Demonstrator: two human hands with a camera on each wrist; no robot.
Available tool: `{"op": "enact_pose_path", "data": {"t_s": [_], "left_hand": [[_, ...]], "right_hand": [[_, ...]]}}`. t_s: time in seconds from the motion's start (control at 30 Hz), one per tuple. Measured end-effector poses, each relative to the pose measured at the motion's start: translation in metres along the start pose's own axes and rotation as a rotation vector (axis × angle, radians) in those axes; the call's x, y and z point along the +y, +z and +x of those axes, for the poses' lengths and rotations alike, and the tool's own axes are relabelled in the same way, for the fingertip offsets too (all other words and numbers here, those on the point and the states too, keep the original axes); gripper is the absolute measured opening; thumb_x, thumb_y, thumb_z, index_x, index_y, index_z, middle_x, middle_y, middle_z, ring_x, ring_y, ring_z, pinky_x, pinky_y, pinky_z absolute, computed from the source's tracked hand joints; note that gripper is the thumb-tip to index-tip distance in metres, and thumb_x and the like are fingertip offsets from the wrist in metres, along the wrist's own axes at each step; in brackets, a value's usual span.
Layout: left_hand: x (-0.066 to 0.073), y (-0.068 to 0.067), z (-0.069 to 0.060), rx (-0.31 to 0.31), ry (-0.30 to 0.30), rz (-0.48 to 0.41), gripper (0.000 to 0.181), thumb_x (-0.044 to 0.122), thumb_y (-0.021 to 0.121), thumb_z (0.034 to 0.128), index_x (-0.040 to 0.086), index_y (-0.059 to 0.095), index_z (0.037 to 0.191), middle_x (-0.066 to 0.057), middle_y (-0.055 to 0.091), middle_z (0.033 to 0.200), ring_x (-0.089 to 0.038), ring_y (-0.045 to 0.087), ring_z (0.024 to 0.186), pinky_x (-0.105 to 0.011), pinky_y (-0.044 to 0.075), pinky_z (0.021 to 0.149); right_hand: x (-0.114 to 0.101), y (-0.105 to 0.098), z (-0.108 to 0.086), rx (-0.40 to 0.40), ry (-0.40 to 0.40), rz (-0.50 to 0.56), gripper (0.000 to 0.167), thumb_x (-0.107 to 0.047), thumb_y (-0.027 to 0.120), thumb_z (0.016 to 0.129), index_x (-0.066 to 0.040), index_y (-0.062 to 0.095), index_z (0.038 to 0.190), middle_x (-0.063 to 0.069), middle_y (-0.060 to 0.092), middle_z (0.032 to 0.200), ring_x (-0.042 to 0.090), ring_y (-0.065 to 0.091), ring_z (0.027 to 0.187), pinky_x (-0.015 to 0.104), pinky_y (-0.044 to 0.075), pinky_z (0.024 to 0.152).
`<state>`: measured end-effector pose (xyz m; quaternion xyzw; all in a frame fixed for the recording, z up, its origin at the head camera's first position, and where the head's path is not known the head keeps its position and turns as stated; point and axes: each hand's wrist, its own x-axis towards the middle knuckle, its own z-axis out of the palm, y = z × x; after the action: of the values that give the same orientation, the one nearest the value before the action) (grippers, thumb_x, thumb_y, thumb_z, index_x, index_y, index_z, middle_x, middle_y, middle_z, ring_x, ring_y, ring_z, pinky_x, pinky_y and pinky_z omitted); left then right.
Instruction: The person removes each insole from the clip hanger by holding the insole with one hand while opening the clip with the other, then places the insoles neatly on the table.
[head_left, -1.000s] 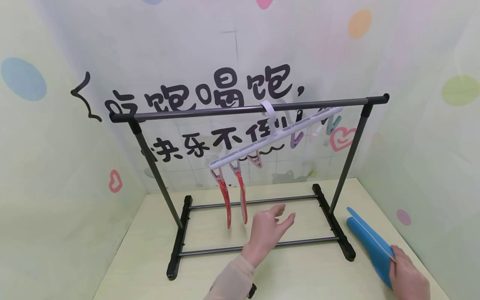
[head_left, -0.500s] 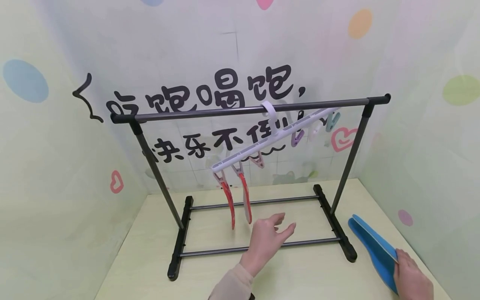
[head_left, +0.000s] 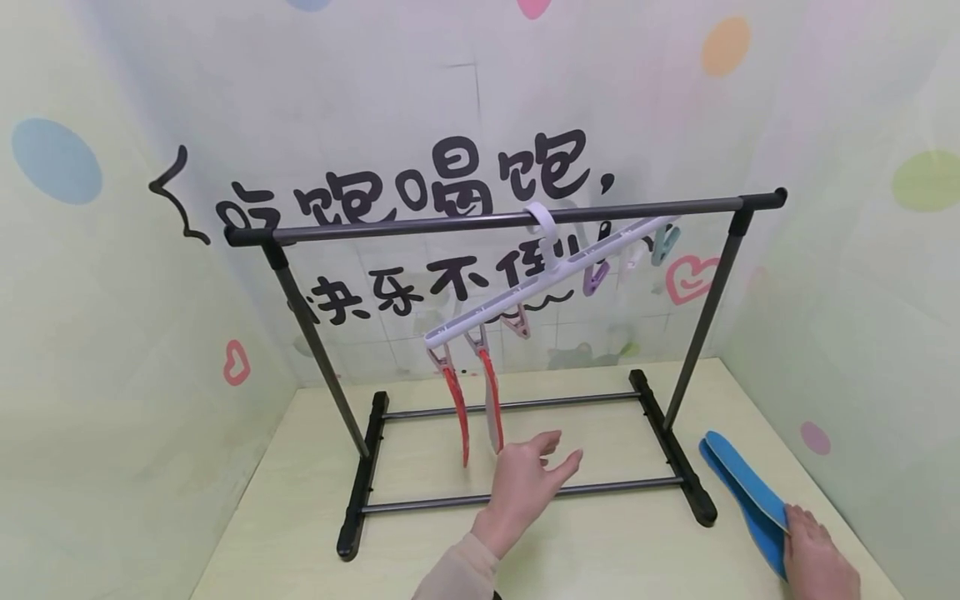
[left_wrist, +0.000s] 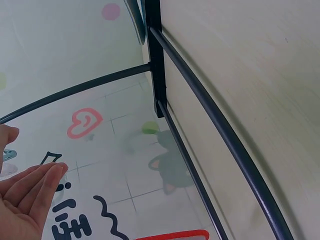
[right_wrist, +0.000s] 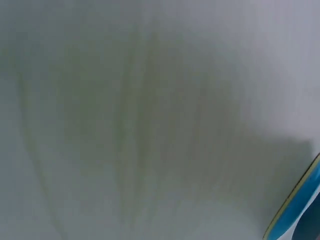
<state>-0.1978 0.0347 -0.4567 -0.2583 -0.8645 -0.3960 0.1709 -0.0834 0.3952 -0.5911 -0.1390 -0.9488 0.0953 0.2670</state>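
My right hand [head_left: 821, 558] grips a pair of blue insoles [head_left: 738, 475] by their near end, at the right side of the table. The two insoles spread slightly apart at the far end. In the right wrist view only an edge of a blue insole [right_wrist: 297, 202] shows at the lower right. My left hand [head_left: 521, 483] hovers over the front of the rack with nothing in it, thumb and fingers apart. Just beyond it, two red insole-shaped pieces [head_left: 492, 404] hang from clips of a pale purple hanger [head_left: 517, 292]. The left wrist view shows my left fingers [left_wrist: 35, 187] bent, holding nothing.
A black rack [head_left: 420, 225] stands on the pale table [head_left: 292, 500], with the hanger hooked on its top bar and tilted down leftward. More clips, including a purple clip [head_left: 596, 277] and a teal clip [head_left: 664, 246], hang on it. Printed curtains [head_left: 135, 333] enclose the table.
The far ends of the blue insoles have dropped slightly toward the table in my right hand. My left hand has shifted a little down and left. The hanging red pieces have swung slightly.
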Motion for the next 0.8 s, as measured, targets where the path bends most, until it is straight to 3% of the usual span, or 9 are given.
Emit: {"op": "enact_pose_path", "data": {"t_s": [0.17,0.27,0.4,0.6,0.73,0.8], "left_hand": [[-0.0022,-0.0007,-0.0007,0.013,0.009,0.005,0.035,0.032,0.075,0.0877,0.004,0.075,0.108,-0.012,0.077,0.098,-0.015,0.075,0.083,-0.016,0.056,0.065],[-0.0029,-0.0011,-0.0017,0.013,0.001,-0.006,0.035,0.031,0.075,0.0874,0.004,0.075,0.108,-0.012,0.076,0.098,-0.015,0.075,0.083,-0.016,0.056,0.065],[-0.0041,-0.0013,-0.0030,0.011,-0.013,-0.022,0.034,0.031,0.075,0.0871,0.004,0.075,0.108,-0.013,0.076,0.099,-0.015,0.075,0.084,-0.016,0.056,0.065],[-0.0058,-0.0008,-0.0048,0.027,-0.002,-0.013,0.033,0.030,0.076,0.0865,0.004,0.075,0.106,-0.012,0.077,0.096,-0.013,0.075,0.083,-0.014,0.055,0.065],[-0.0074,-0.0003,-0.0053,0.030,0.006,-0.013,0.032,0.030,0.076,0.0866,0.004,0.075,0.106,-0.011,0.077,0.096,-0.013,0.075,0.082,-0.013,0.054,0.064],[-0.0083,-0.0004,-0.0057,0.030,0.008,-0.014,0.032,0.029,0.076,0.0868,0.004,0.075,0.106,-0.011,0.077,0.096,-0.014,0.075,0.082,-0.013,0.054,0.064]], "right_hand": [[-0.0015,0.0027,-0.0042,-0.067,0.002,-0.017,0.039,0.006,0.067,0.081,0.018,0.055,0.116,0.039,0.058,0.116,0.055,0.058,0.106,0.060,0.048,0.090],[-0.0013,0.0020,-0.0032,-0.173,0.042,-0.037,0.041,-0.011,0.062,0.095,0.019,0.053,0.121,0.040,0.055,0.120,0.057,0.055,0.109,0.061,0.048,0.089],[-0.0011,0.0011,0.0009,-0.313,0.133,-0.071,0.061,-0.035,0.052,0.102,0.021,0.049,0.127,0.040,0.052,0.125,0.057,0.053,0.113,0.061,0.050,0.087],[-0.0050,0.0019,0.0031,-0.341,0.191,-0.067,0.069,-0.039,0.061,0.097,0.021,0.049,0.128,0.041,0.052,0.126,0.058,0.052,0.115,0.061,0.049,0.089],[-0.0054,0.0014,0.0022,-0.389,0.209,-0.063,0.076,-0.044,0.058,0.097,0.023,0.044,0.130,0.043,0.046,0.131,0.060,0.046,0.120,0.063,0.043,0.098],[-0.0058,0.0020,0.0015,-0.377,0.207,-0.059,0.075,-0.043,0.057,0.098,0.023,0.044,0.130,0.043,0.044,0.132,0.060,0.045,0.121,0.063,0.041,0.100]]}}
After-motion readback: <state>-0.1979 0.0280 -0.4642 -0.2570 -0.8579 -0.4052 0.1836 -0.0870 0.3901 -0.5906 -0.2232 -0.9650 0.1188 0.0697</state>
